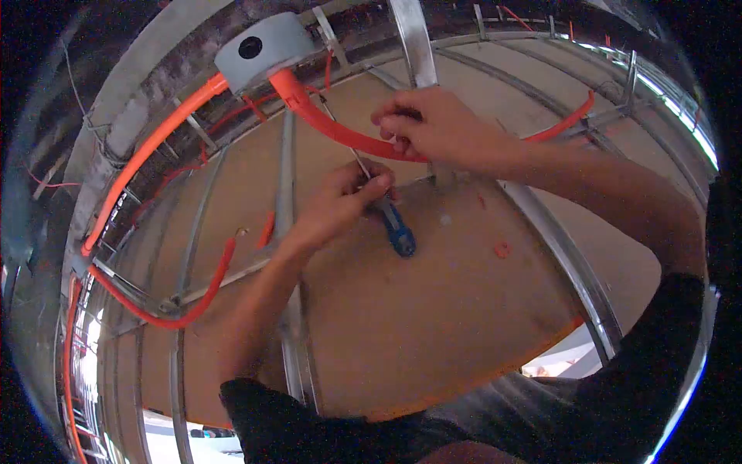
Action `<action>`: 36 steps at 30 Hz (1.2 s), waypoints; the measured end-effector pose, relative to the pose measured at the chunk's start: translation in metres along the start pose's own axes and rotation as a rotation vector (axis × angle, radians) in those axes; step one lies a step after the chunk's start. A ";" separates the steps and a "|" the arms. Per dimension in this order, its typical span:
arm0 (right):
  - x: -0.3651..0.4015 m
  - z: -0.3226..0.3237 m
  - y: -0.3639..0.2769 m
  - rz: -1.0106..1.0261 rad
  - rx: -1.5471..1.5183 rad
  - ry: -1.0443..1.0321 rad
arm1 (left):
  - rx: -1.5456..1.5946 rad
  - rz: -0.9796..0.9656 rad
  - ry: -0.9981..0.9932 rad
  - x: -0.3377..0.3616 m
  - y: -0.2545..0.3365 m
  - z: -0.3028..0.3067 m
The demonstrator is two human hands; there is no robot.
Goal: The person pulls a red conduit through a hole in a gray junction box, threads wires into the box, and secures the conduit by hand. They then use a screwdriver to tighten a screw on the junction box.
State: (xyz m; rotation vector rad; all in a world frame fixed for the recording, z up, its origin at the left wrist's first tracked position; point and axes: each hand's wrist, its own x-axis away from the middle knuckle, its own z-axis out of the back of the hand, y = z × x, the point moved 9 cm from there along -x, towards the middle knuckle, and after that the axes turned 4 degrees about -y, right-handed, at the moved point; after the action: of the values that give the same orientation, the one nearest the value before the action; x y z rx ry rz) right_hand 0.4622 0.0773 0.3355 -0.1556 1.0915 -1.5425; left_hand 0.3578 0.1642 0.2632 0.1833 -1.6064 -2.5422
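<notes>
My left hand [348, 193] is closed around a screwdriver with a blue handle [399, 230]. The handle hangs below my fingers, and the thin metal shaft points up and to the left. Higher and to the right, my right hand [433, 127] is pinched in front of an orange corrugated conduit [328, 125]. A tiny pale bit shows at its fingertips, too small to name. The conduit curves down from a round grey junction box [278, 56] with a dark hole in its side, and partly disappears behind my right hand.
Metal studs [553, 251] and thin rails frame brown board panels [433, 309] around me. Another orange conduit [147, 155] runs from the box down the left side. A loose conduit end [220, 282] curls up at lower left, with wires showing. Small orange pieces [502, 250] lie on the board.
</notes>
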 end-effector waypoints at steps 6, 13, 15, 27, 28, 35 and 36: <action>0.017 0.006 0.031 0.045 -0.030 0.088 | -0.044 -0.140 -0.002 -0.033 -0.016 -0.034; -0.021 -0.016 0.035 0.059 -0.376 0.046 | -0.009 -0.168 0.052 -0.043 -0.008 -0.017; -0.027 -0.017 0.036 0.061 -0.366 0.078 | -0.085 -0.237 0.040 -0.043 0.000 -0.019; -0.013 -0.002 0.029 0.118 -0.196 0.212 | 0.294 -0.697 0.376 -0.032 0.043 0.083; -0.015 -0.004 0.033 0.118 -0.202 0.213 | 0.290 -0.693 0.375 -0.037 0.044 0.085; -0.014 -0.004 0.018 0.273 -0.016 0.289 | 0.430 -0.873 0.197 -0.057 0.056 0.081; -0.014 -0.004 0.019 0.281 -0.037 0.300 | 0.448 -0.833 0.215 -0.058 0.053 0.081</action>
State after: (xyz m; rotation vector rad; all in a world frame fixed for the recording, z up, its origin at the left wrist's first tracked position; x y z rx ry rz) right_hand 0.4775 0.0937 0.3262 0.2043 1.3165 -1.3179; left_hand 0.4032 0.2235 0.3478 1.3708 -2.3159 -2.4245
